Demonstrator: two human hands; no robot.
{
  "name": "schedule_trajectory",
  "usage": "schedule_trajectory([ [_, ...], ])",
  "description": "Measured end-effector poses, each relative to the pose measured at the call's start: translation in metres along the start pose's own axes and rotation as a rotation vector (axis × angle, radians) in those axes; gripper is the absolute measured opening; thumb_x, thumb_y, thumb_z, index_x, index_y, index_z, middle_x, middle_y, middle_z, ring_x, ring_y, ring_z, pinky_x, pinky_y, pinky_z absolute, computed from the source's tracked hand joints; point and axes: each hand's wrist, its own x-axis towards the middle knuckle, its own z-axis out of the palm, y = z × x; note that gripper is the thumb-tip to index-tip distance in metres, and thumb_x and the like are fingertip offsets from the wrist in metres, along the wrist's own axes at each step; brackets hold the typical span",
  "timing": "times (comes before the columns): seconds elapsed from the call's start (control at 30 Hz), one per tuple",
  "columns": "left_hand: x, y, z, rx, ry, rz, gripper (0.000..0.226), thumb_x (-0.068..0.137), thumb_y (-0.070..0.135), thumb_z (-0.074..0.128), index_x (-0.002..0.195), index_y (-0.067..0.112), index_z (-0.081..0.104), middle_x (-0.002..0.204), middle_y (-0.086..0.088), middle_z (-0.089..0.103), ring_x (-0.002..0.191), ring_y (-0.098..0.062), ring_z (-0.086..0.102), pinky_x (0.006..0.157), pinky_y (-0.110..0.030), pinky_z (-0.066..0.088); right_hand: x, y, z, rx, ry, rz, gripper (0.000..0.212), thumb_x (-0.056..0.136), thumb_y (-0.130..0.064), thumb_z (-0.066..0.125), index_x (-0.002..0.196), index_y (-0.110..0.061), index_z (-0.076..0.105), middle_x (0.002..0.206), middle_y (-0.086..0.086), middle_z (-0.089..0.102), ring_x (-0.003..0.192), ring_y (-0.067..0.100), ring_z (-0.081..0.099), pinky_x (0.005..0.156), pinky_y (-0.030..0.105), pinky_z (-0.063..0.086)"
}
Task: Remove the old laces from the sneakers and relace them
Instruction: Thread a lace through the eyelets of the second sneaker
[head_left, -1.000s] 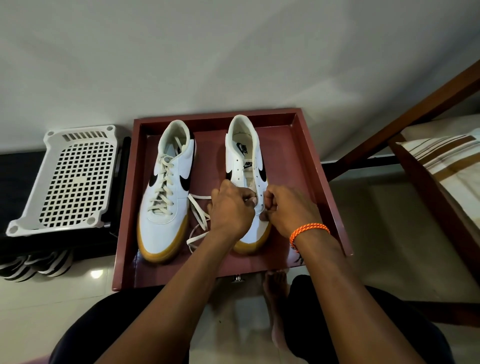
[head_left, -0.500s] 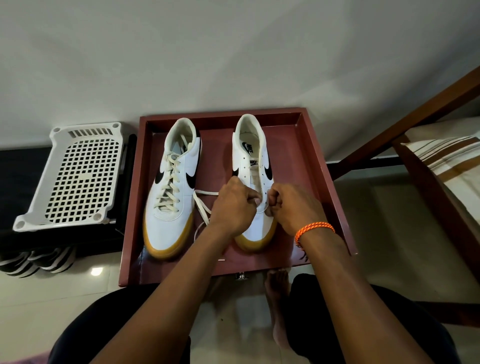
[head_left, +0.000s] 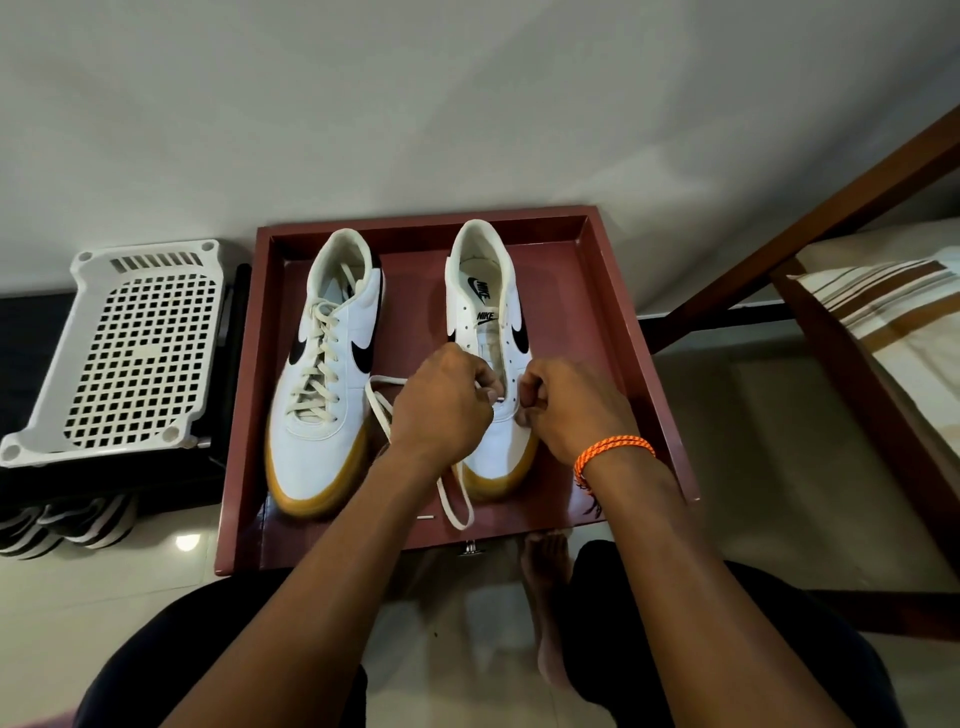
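Threading the loose lace (head_left: 387, 415) into the lowest eyelets of the right sneaker (head_left: 493, 332) looks like the step in hand; this shoe stands in the red tray (head_left: 623, 332) beside the left sneaker (head_left: 324, 374), which is fully laced. The left hand (head_left: 441, 405) and the right hand (head_left: 566, 405) both curl in a pinching grip at the eyelets, apparently on the lace. I think the next move needs both ends pulled even, then crossed to the next holes.

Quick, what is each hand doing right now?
Left hand: fingers pinch the lace at the right shoe.
Right hand: fingers curled at the shoe; what they hold is hidden.
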Motion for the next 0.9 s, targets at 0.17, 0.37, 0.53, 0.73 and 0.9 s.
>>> schedule_trajectory([
  [0.17, 0.0, 0.002, 0.015, -0.022, 0.046, -0.01, 0.015, 0.099, 0.013, 0.069, 0.087, 0.02, 0.076, 0.112, -0.002, 0.059, 0.098, -0.023, 0.064, 0.077, -0.04, 0.055, 0.001, 0.002, 0.0, 0.018, -0.014, 0.019, 0.023, 0.086, -0.018, 0.081, 0.076, -0.025, 0.062, 0.082, -0.006, 0.065, 0.083, 0.022, 0.066, 0.066, 0.029, 0.045],
  [0.37, -0.002, 0.007, 0.02, 0.136, 0.046, -0.004, 0.016, 0.102, 0.013, 0.06, 0.112, 0.012, 0.073, 0.118, -0.01, 0.044, 0.111, -0.033, 0.054, 0.091, -0.053, 0.055, 0.001, 0.003, 0.0, 0.038, -0.009, 0.013, 0.023, 0.087, -0.018, 0.082, 0.079, -0.028, 0.063, 0.093, -0.001, 0.071, 0.089, 0.024, 0.067, 0.072, 0.032, 0.053],
  [0.53, -0.004, 0.015, 0.021, 0.233, 0.049, -0.035, 0.018, 0.105, 0.017, 0.057, 0.118, 0.017, 0.07, 0.113, -0.003, 0.03, 0.119, -0.033, 0.045, 0.098, -0.051, 0.049, 0.0, 0.003, 0.002, 0.044, -0.007, 0.001, 0.024, 0.087, -0.016, 0.081, 0.079, -0.028, 0.061, 0.094, 0.002, 0.071, 0.089, 0.025, 0.068, 0.075, 0.036, 0.057],
  [0.73, -0.001, 0.015, 0.025, 0.216, 0.032, -0.057, 0.017, 0.106, 0.017, 0.055, 0.109, 0.015, 0.072, 0.111, -0.003, 0.03, 0.118, -0.034, 0.044, 0.096, -0.051, 0.047, -0.002, 0.003, 0.0, 0.039, -0.001, -0.019, 0.024, 0.087, -0.011, 0.078, 0.08, -0.026, 0.062, 0.091, 0.002, 0.071, 0.086, 0.025, 0.066, 0.071, 0.033, 0.054],
  [0.9, 0.003, 0.007, 0.025, 0.025, 0.085, -0.05, 0.009, 0.099, 0.018, 0.07, 0.099, 0.019, 0.079, 0.112, -0.004, 0.045, 0.111, -0.031, 0.056, 0.092, -0.054, 0.055, 0.001, 0.005, -0.001, 0.048, -0.032, 0.011, 0.029, 0.087, -0.012, 0.079, 0.072, -0.025, 0.058, 0.078, -0.004, 0.063, 0.08, 0.024, 0.065, 0.065, 0.029, 0.044],
])
